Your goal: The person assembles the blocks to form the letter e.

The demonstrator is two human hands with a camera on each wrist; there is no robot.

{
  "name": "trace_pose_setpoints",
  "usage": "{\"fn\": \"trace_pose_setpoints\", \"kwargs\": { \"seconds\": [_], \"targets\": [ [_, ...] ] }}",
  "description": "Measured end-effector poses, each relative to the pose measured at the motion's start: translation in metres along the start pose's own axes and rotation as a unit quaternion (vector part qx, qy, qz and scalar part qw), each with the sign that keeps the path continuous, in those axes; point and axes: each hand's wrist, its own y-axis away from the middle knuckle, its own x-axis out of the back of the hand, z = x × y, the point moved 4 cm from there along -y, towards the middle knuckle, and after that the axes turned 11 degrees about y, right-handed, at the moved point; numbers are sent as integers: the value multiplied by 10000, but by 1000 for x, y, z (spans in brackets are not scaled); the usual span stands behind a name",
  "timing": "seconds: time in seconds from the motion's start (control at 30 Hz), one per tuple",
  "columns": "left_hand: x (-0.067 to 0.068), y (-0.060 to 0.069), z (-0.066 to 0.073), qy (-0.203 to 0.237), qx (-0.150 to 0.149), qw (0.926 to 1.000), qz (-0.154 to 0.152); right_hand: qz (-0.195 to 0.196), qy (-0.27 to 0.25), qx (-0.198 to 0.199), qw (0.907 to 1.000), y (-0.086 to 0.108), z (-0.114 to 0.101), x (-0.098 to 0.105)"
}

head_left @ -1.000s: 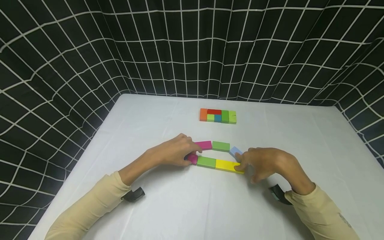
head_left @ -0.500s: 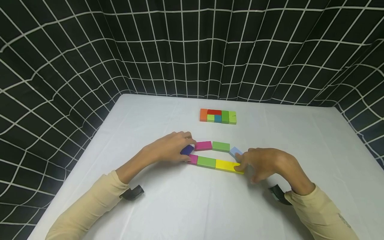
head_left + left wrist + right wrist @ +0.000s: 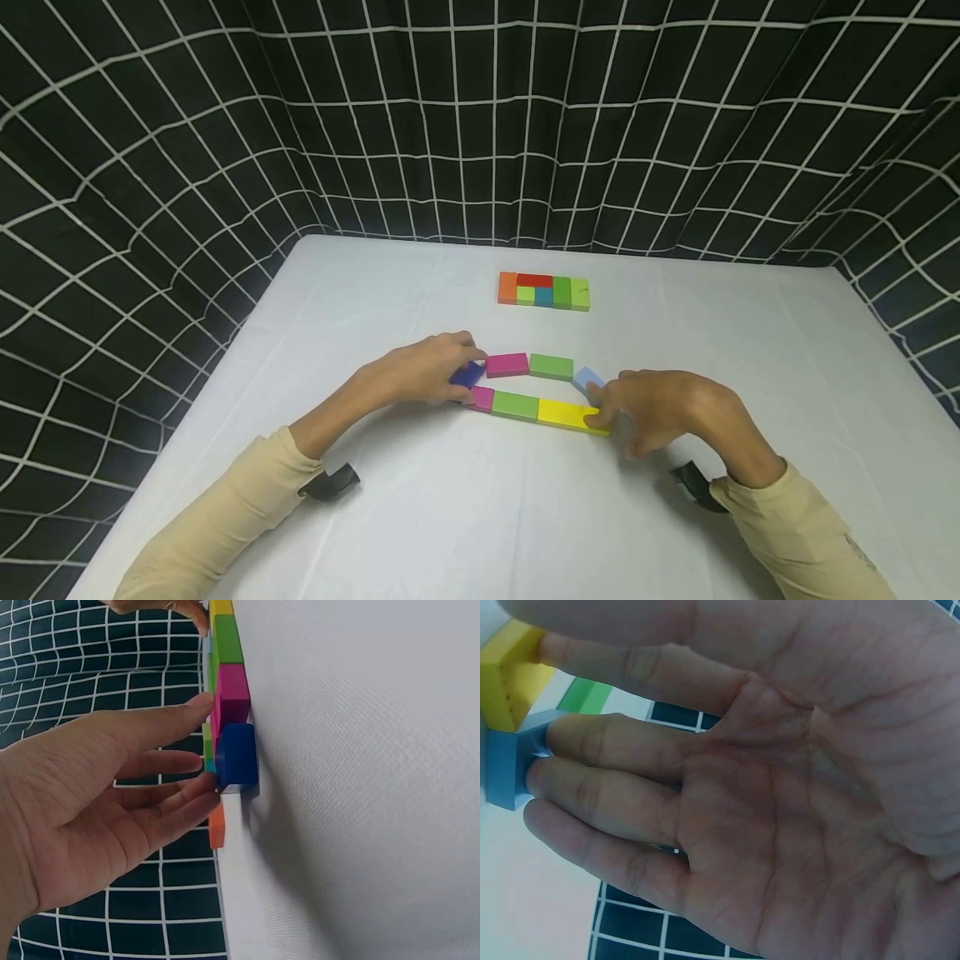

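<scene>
My left hand is at the left end of a ring of coloured wooden blocks. In the left wrist view its fairly straight fingers touch a dark blue block, and the thumb lies against a magenta block. Across the ring, my right hand has extended fingers on a light blue block and a fingertip on a yellow block. The near row also holds a green block. Another magenta block and a second green block form the far side.
Farther back on the white table lies a flat rectangle of blocks, with an orange block and a red block among them. A dark curtain with a white grid surrounds the table's back and sides.
The left hand has shifted slightly left, and its fingers have spread, uncovering the dark blue block and more of the far magenta block. The right hand has stayed in place.
</scene>
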Motion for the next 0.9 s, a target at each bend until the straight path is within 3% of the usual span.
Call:
{"fn": "trace_pose_setpoints", "kwargs": {
  "seconds": [0.43, 0.7, 0.9],
  "targets": [
    [1, 0, 2, 258, -278, 9993, 62, 16, -34, -43, 10000, 0, 0, 0],
    [6, 2, -4, 150, -10, 9998, 148, 12, 16, -9, 10000, 0, 0, 0],
    [2, 1, -8, 168, -71, 9998, 64, 18, 9, -25, 10000, 0, 0, 0]
  ]
}}
